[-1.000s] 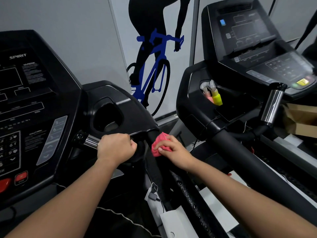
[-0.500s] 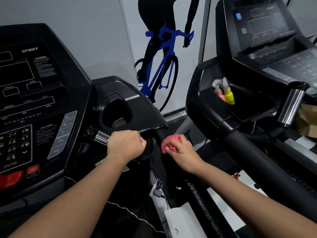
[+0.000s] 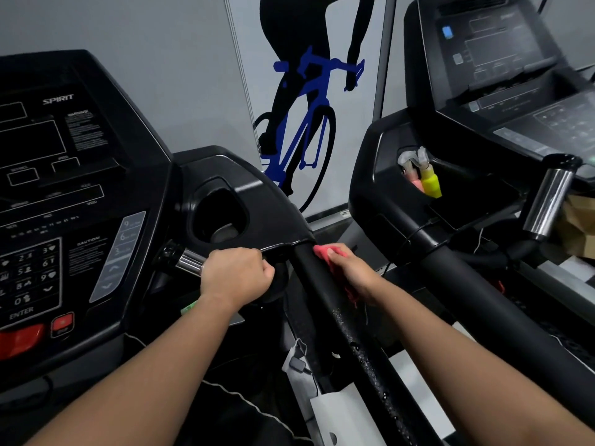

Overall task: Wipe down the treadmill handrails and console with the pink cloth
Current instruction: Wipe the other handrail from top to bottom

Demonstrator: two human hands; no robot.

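My right hand (image 3: 352, 273) holds the pink cloth (image 3: 325, 252) against the top of the black right handrail (image 3: 325, 294) of the left treadmill, where the rail meets the console housing. Part of the cloth hangs below my palm. Wet droplets glisten lower on the rail. My left hand (image 3: 236, 275) grips the chrome pulse-sensor bar (image 3: 186, 262) in front of the console (image 3: 64, 201), fist closed round it. The console carries a keypad, a red stop button and a cup holder (image 3: 220, 214).
A second treadmill stands to the right, with its own thick black handrail (image 3: 502, 304), chrome grip (image 3: 547, 204) and console (image 3: 502, 59). Spray bottles (image 3: 425, 178) sit in its tray. A brown paper bag (image 3: 579, 226) lies at the far right. A cyclist mural covers the wall.
My right hand has slid the pink cloth up the handrail towards the console housing. My left hand has stayed on the chrome bar. My view shifted slightly.
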